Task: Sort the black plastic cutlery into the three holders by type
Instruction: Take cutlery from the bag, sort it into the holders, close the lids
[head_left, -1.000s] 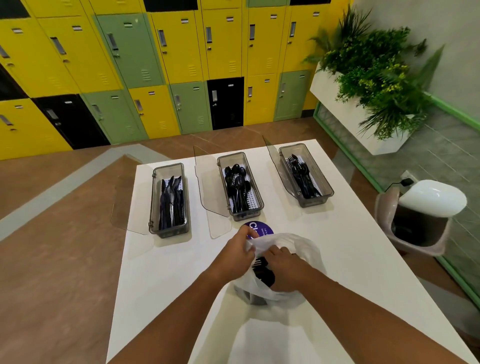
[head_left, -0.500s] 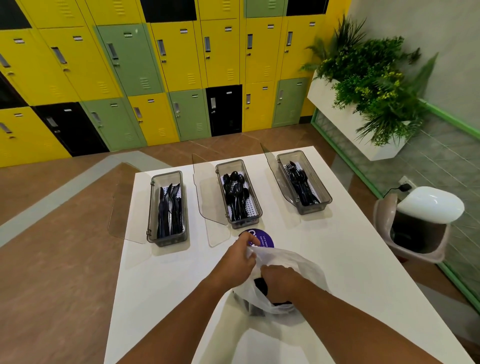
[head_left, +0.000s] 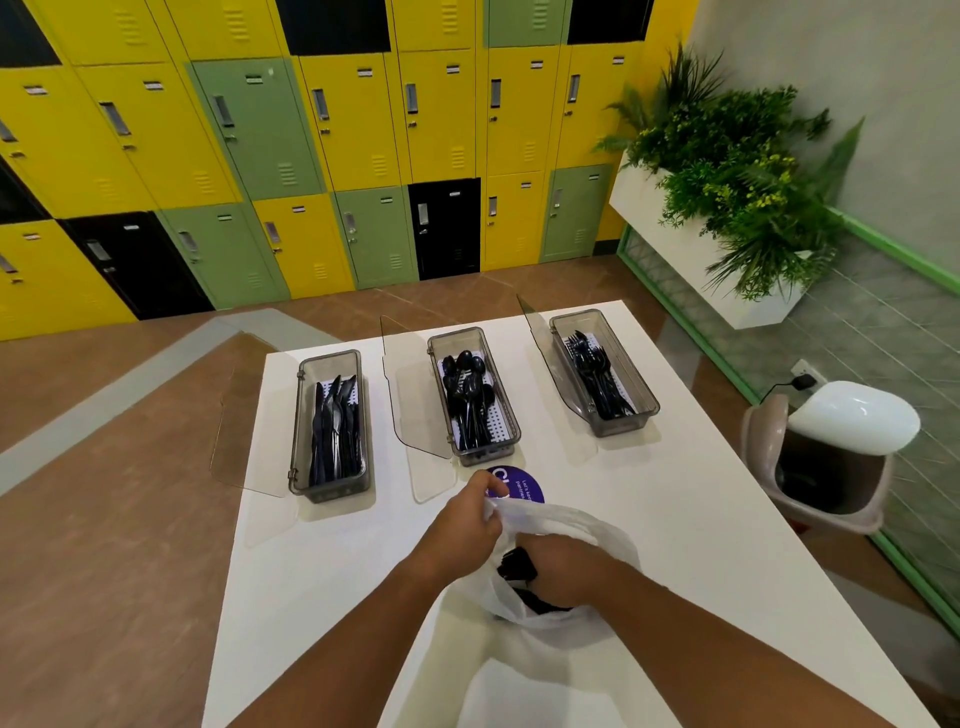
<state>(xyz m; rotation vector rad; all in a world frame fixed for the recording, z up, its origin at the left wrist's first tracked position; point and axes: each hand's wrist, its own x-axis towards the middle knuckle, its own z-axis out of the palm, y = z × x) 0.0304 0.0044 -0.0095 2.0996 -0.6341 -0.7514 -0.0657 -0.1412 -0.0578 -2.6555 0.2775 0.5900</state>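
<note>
Both forearms are bare down to the left hand (head_left: 464, 525) and right hand (head_left: 567, 570).

Glossy white table (head_left: 649, 519); thin, seemingly plastic bag (head_left: 587, 525).

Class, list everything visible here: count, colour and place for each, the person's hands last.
clear grey plastic holders: three, in a row on the white table; knives left, spoons middle, forks right
thin white plastic bag: one, table's near half
black plastic cutlery: several, inside the bag
round purple sticker: one, before the middle holder
metal lockers: many, yellow, green, black, far wall
leafy green plant: one, white planter, right wall
swing-lid bin: one, white lid, floor right of table
left hand: grips bag rim
right hand: inside bag, fingers hidden
</note>
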